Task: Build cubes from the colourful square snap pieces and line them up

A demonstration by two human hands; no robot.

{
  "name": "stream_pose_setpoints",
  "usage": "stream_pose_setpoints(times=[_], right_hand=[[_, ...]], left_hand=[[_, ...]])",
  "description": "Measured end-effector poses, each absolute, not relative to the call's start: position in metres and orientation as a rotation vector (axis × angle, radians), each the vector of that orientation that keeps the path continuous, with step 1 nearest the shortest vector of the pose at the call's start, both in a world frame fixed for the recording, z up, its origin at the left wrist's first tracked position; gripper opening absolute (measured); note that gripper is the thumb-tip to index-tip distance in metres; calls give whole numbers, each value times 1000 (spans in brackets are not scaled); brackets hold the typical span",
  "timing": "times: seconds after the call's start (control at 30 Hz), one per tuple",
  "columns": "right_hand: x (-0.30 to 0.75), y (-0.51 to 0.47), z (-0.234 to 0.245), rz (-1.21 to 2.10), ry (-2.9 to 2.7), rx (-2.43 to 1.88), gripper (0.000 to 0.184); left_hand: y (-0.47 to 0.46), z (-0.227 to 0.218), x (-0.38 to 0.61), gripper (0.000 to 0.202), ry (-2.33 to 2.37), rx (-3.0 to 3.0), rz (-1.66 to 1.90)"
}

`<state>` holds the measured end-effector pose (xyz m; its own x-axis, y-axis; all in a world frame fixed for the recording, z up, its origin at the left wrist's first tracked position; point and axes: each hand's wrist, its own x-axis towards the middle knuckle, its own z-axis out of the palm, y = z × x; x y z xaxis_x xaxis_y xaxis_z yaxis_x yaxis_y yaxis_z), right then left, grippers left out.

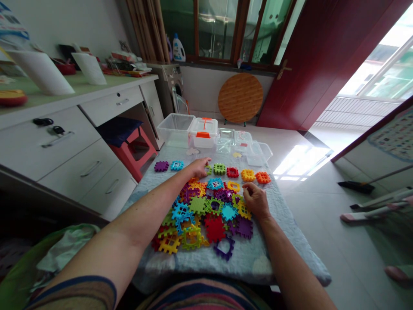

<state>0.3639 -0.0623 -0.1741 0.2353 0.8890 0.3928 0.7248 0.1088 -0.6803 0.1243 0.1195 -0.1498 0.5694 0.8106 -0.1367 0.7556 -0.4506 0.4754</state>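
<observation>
My left hand [200, 167] reaches to the row of plastic interlocking tiles behind the pile, its fingers closed on a green window tile [208, 170] that they partly hide. Left of it in the row lie a purple tile [161, 166] and a blue window tile [177, 165]. To its right are a green tile [219, 168], a red tile [232, 172], a yellow tile [248, 175] and an orange tile [263, 177]. My right hand [256, 200] is curled at the pile's right edge, beside a yellow window tile [244, 209]; whatever its fingers hold is hidden.
The mixed tile pile [198, 206] covers the near middle of the cloth-covered table [277, 232]. Along the far edge stand a clear bin [176, 129], an orange-latched box [204, 132] and smaller clear containers [226, 140]. A red stool [138, 150] stands left, by white drawers [93, 168].
</observation>
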Motion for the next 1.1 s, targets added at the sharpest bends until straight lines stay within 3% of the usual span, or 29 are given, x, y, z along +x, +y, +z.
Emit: stream_pose_setpoints(times=[0.2,0.4,0.57,1.1], right_hand=[[364,-62,-175,254,-1518,-1648,21],[364,-63,-175,246,-1525,-1651,22],[362,-63,-173,272,-1509,-1653,23],[362,-64,-173,263,-1494,-1678,25]], left_hand=[[115,-137,118,81,1227,2338,176],[96,-115,74,58,1186,2441,426],[54,-106,30,49,1273,2465,273],[3,-117,12,43,1265,2129,585]])
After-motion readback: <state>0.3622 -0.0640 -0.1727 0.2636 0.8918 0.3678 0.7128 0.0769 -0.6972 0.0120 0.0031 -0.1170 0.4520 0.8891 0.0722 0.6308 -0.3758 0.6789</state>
